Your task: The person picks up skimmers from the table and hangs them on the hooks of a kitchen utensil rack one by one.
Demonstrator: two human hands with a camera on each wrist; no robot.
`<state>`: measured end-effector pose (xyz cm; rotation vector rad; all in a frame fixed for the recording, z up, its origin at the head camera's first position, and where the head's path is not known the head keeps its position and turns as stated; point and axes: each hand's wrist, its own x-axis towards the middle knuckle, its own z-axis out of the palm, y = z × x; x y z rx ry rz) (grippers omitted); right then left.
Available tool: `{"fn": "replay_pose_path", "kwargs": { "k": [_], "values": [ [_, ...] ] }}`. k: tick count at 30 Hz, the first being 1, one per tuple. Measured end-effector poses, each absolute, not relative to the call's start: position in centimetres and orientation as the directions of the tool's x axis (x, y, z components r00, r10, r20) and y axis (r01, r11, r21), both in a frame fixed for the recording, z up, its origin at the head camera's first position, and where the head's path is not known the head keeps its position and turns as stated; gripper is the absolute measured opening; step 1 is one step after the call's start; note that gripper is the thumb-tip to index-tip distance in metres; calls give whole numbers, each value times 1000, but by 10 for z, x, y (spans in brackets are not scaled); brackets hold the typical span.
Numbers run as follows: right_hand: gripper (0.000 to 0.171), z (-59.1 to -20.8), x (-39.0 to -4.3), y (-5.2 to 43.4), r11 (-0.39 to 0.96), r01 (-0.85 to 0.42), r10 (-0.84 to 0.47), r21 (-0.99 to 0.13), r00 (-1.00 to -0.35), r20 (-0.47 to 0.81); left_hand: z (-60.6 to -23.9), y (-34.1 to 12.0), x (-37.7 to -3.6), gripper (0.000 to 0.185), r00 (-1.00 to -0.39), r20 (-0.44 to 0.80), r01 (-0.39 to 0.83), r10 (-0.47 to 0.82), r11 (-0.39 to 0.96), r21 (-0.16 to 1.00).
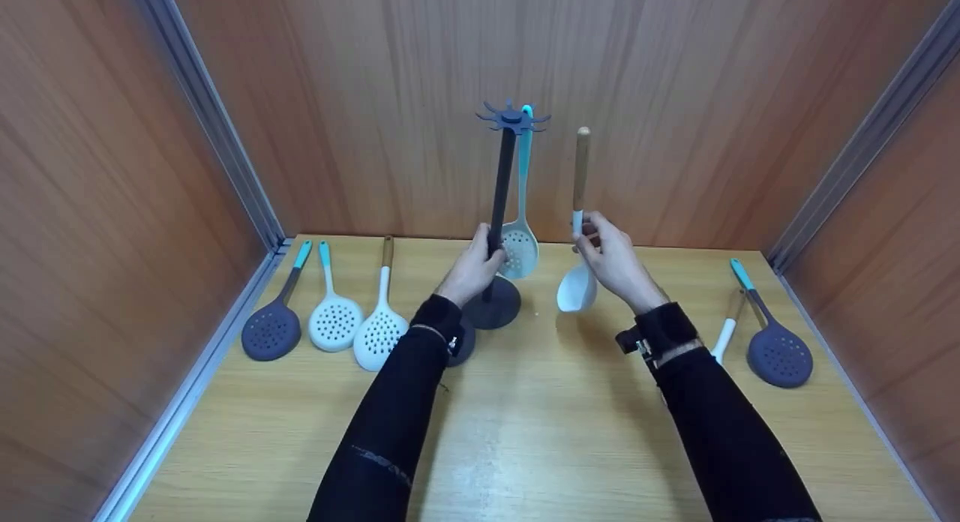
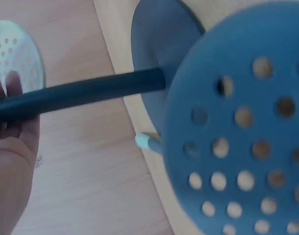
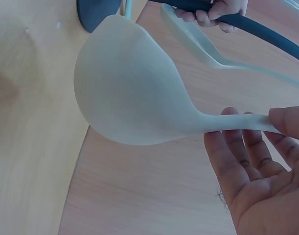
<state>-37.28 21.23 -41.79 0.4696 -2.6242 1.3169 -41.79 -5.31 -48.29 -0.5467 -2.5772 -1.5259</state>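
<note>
A person in black sleeves works at a pale wooden counter (image 1: 525, 432) boxed in by wood-grain walls. The left hand (image 1: 474, 267) is curled around the lower part of the dark pole of an upright utensil stand (image 1: 501, 207), whose round base sits near the middle of the counter, toward the back edge. The pole rises to a ring of hooks (image 1: 512, 118), and one perforated pale skimmer with a teal handle (image 1: 520, 241) already hangs from that ring, just behind the pole. The right hand (image 1: 611, 259) pinches a white ladle with a wooden handle (image 1: 578, 278) at the neck, where white meets wood, finger and thumb closed on it. The ladle stands nearly vertical, bowl down just above the counter and the wooden end pointing up, to the right of the stand and clearly apart from it. The tip of its handle reaches almost as high as the hooks but sits off to their right, so the hooks lie up and to the left of the right hand. Three skimmers (image 1: 334, 319) lie side by side near the left edge, handles pointing to the back. Another dark skimmer (image 1: 776, 349) and a white utensil (image 1: 726, 334) lie near the right edge.
</note>
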Motion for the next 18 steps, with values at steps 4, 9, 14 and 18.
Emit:
{"fn": "replay_pose_path", "kwargs": {
  "k": [4,9,14,18],
  "values": [
    [30,-415,-373,212,559,-349,-201,-752,-937,285,-478,-57,-417,17,-919,292,387,265,462,798],
    [29,-411,-372,211,560,-326,-191,-762,-946,264,-474,-59,-416,16,-912,332,409,240,489,770],
    [31,-407,-373,211,573,-336,-196,-747,-942,273,-476,-56,-417,18,-910,367,412,192,502,761],
    [32,-405,-374,212,582,-336,-198,-741,-942,272,-480,-55,-419,21,-908,384,413,167,509,755]
  ]
}}
